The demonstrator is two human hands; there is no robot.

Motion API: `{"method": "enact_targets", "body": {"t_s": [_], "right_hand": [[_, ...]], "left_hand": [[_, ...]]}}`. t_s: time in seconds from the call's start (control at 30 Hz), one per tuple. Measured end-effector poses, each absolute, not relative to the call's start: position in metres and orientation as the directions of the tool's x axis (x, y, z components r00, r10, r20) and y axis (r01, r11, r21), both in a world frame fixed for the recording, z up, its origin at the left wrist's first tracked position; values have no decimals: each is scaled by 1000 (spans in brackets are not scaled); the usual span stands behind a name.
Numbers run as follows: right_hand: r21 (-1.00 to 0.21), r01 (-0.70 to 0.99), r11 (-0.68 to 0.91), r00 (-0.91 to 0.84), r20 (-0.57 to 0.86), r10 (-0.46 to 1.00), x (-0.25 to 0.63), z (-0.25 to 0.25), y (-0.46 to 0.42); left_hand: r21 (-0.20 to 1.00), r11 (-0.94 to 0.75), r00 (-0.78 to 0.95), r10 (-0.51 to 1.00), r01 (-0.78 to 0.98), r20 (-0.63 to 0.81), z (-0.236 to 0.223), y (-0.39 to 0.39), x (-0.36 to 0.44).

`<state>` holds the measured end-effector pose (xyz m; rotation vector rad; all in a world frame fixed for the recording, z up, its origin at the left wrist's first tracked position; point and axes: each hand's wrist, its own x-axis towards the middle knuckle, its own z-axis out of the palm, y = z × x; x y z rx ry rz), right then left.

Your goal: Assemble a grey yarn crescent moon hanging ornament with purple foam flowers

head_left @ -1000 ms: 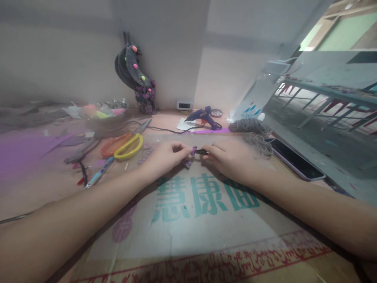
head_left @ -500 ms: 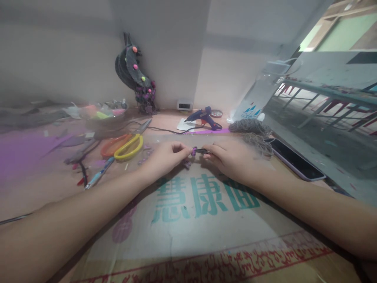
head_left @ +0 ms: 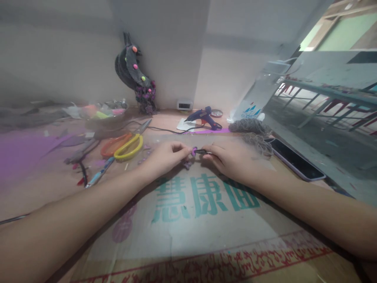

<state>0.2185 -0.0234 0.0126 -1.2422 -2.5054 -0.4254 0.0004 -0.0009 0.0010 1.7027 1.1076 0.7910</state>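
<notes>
My left hand is closed in a pinch on a small purple piece, which looks like felt cut to a little flower shape. From the other side my right hand grips a small dark pointed tool. Its tip meets the purple piece; my fingers cover its handle, so its exact kind is unclear. Just below the left fingertips lies another purple scrap. More small purple pieces rest on the board, left of my left hand.
Yellow-and-orange-handled scissors and a blue pen lie at left. A blue glue gun with a cord stands behind the hands. Grey yarn and a phone are at right. A grey crescent decoration leans on the wall.
Both hands stay almost in place. The purple piece and the tool's tip have shifted only very slightly; the right fingers sit a little differently on the tool.
</notes>
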Motion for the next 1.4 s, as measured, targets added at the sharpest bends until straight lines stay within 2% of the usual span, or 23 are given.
{"method": "enact_targets", "body": {"t_s": [0.23,0.4,0.7,0.97,1.27,1.4], "right_hand": [[108,805,583,-573,393,719,218,14,-24],[118,809,576,-569,400,718,219,13,-23],[114,794,597,-582,425,693,222,8,-20],[68,781,621,-583,435,686,224,5,-20],[-63,774,630,-566,375,734,225,6,-17],[-56,775,629,-557,409,723,223,10,-20]], "left_hand": [[928,-184,396,917,324,43,-3,1,-1],[950,-128,388,921,286,7,-3,1,0],[932,-158,379,925,326,24,-1,0,1],[938,-172,410,911,301,36,-3,1,0],[945,-176,448,893,276,35,-1,1,0],[939,-148,421,907,311,3,0,0,0]]}}
